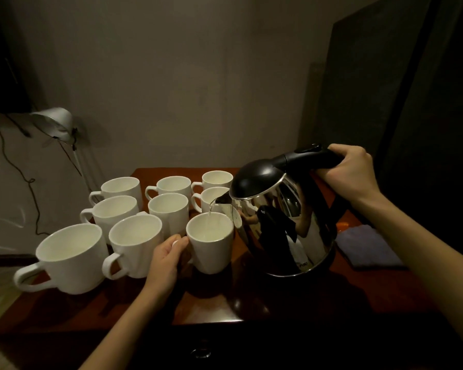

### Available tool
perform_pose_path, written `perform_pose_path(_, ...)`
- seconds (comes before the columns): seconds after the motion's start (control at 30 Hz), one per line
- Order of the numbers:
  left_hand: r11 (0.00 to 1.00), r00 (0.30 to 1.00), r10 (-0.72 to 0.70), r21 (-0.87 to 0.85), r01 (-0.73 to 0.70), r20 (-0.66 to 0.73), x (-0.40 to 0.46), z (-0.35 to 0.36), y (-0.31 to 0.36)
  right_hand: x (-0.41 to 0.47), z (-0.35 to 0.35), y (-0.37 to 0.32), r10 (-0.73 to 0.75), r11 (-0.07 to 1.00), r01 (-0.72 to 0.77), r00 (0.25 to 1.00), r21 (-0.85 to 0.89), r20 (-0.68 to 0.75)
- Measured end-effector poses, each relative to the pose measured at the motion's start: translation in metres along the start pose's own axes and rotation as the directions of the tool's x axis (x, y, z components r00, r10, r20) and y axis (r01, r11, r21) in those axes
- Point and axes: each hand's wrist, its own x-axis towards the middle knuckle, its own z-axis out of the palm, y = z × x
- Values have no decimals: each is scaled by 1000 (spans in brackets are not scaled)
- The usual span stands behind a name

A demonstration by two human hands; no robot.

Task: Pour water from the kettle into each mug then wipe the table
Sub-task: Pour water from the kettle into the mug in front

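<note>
Left hand (169,252) grips the front mug (210,243) handle near the tabletop (251,303) front edge; kettle (284,217) spout directly above its rim, tilted left, thin stream falling; right hand (350,172) wraps kettle handle.

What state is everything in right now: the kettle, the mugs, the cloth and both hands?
kettle: lifted, tilted, lid shut, thin stream running from the spout.
near mug: upright, taking the water.
other mugs: eight, upright on the table; contents unclear.
cloth: folded, lying right of the kettle, unused.
left hand: holds the near mug's handle.
right hand: grips the kettle handle.
</note>
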Motion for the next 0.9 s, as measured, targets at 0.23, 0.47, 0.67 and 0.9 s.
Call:
perform_pose_path(0.23,1000,1000,8,12,-8,7,-2,2,3,0,0,0,-13,1000,13,1000,-12,-4)
perform_pose_path(0.47,999,1000,13,31,-13,5,-3,3,6,0,0,0,-6,1000,6,1000,-17,-7)
perform_pose_path(0.67,999,1000,4,33,-3,-1,-4,2,8,0,0,-1,-3,1000,3,1000,-12,-2)
perform_pose_path(0.9,999,1000,-7,38,7,11,-3,0,8,1,0,-1,-1,1000,1,1000,-9,8)
